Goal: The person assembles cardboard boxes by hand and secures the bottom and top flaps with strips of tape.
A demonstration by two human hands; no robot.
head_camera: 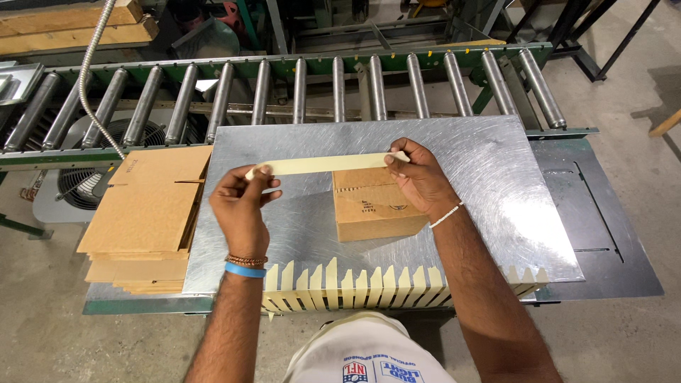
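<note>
Both hands hold one pale yellow tape strip (pixel 323 164) stretched level between them. My left hand (pixel 241 206) pinches its left end, and my right hand (pixel 418 177) pinches its right end. The strip hangs just above the far top edge of a small brown cardboard box (pixel 369 209), which stands on a shiny metal work plate (pixel 489 184). Several more precut tape strips (pixel 369 287) hang in a row from the plate's near edge.
A stack of flat cardboard blanks (pixel 145 213) lies left of the plate. A roller conveyor (pixel 298 89) runs across behind it, with a fan (pixel 85 177) below at left. A darker metal table surface (pixel 603 220) extends to the right.
</note>
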